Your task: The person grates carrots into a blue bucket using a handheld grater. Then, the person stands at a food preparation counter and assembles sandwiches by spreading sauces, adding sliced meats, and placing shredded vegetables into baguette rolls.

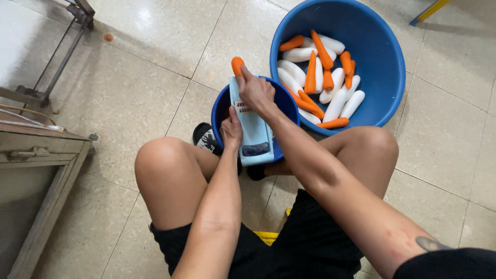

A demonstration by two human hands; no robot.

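Observation:
My right hand [256, 93] grips an orange carrot [237, 65] and presses it against the top end of a light blue slicer board [254, 135]. That board lies slanted across a small blue bowl [285, 101] between my knees. My left hand [232, 130] holds the board's left edge near its middle. Behind the small bowl stands a large blue tub [385, 57] holding several orange carrots [311, 72] and white radishes [337, 102].
I sit low on a tiled floor [134, 93] with both knees up. A metal cabinet [36, 160] stands at the left. A metal frame [62, 57] is at the upper left. Black shoes [206, 138] show under the small bowl.

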